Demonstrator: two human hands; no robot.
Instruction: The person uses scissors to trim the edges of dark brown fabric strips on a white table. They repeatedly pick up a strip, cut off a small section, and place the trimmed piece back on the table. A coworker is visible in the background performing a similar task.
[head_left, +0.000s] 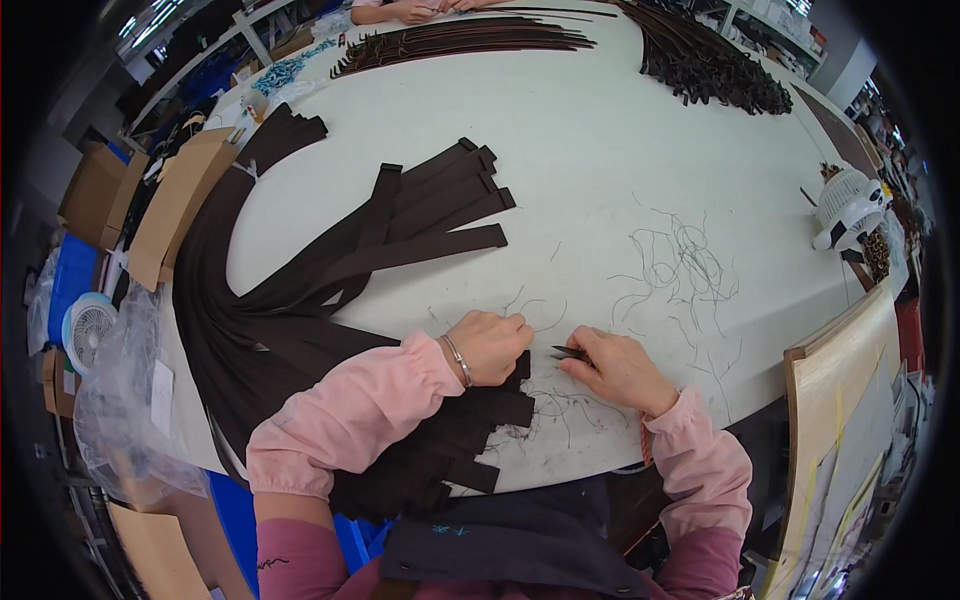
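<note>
My left hand (489, 346) is closed over the end of a dark brown fabric strap (523, 366), the fingertips partly hidden. To its right, my right hand (624, 369) grips small dark thread snips (571, 352), blades pointing left toward the left hand. The handles are hidden in the palm. More dark brown straps (217, 262) bend along the left of the table in a thick bundle. Some folded strap ends (469, 180) fan out ahead of my left hand; others (480, 474) lie under my left forearm. Loose dark threads (559, 409) lie between and below the hands.
A tangle of cut threads (679, 259) lies on the white table (570, 150). Narrow dark strips (465, 45) and a dark bundle (712, 67) lie at the far side, near another person's hands (416, 11). A white fan (847, 210) and wooden board (832, 420) stand right; cardboard (184, 202) left.
</note>
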